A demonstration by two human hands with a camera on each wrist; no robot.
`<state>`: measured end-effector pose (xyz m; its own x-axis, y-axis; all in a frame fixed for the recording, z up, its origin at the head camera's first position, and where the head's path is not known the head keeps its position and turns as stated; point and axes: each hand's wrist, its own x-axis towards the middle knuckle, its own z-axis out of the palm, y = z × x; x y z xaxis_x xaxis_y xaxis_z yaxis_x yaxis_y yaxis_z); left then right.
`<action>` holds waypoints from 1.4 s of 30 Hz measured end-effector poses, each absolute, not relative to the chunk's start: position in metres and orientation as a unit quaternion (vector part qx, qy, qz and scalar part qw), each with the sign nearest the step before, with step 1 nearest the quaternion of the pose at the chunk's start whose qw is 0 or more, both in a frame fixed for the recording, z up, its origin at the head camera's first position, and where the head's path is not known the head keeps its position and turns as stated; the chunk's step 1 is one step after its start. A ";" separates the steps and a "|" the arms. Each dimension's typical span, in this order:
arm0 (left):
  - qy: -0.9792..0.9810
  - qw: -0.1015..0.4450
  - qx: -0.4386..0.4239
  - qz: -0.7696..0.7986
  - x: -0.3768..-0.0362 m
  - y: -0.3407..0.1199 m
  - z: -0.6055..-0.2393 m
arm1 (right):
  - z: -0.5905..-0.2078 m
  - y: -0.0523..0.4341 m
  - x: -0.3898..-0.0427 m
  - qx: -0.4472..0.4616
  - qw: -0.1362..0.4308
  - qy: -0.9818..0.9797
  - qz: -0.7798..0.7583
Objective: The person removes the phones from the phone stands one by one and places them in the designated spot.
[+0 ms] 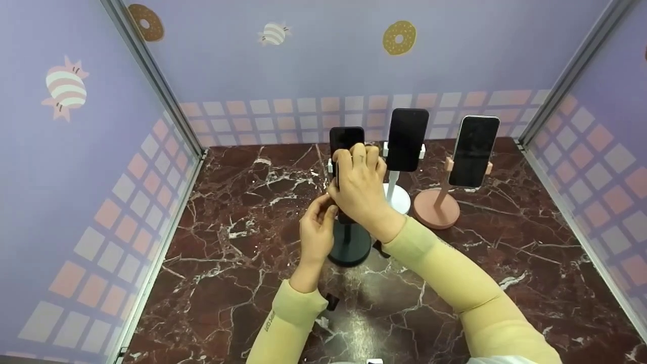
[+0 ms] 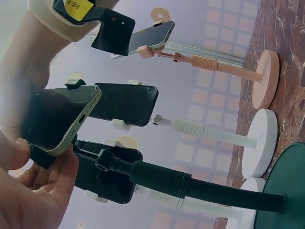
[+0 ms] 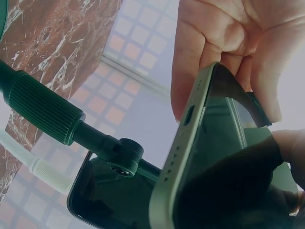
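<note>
A phone with a pale edge and dark screen sits tilted at the holder of a dark green phone stand. With thumb and fingers my left hand pinches the holder's green clamp arm at one side of the phone. My right hand reaches over from the other side, its fingers curled about the phone's far end. In the head view this hand covers most of that phone. The stand's round base rests on the table.
Behind stand a white phone stand and a pink one, each bearing a dark-screened phone. Another phone in white clamps stands directly behind my hands. Patterned walls enclose the marbled table.
</note>
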<state>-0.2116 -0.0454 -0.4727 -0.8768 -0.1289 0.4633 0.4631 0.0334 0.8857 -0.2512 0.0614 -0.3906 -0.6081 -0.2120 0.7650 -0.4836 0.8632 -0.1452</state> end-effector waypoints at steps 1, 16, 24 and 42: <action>-0.684 0.216 -0.122 -0.686 -0.212 -0.045 -0.473 | -0.390 0.062 -0.251 0.198 0.395 -0.880 0.174; -0.674 0.210 -0.103 -0.701 -0.212 -0.044 -0.470 | -0.390 0.067 -0.251 0.210 0.379 -0.876 0.209; -0.680 0.209 -0.099 -0.695 -0.214 -0.045 -0.471 | -0.389 0.069 -0.250 0.217 0.371 -0.878 0.212; -0.677 0.207 -0.109 -0.698 -0.213 -0.046 -0.472 | -0.389 0.074 -0.251 0.233 0.356 -0.873 0.237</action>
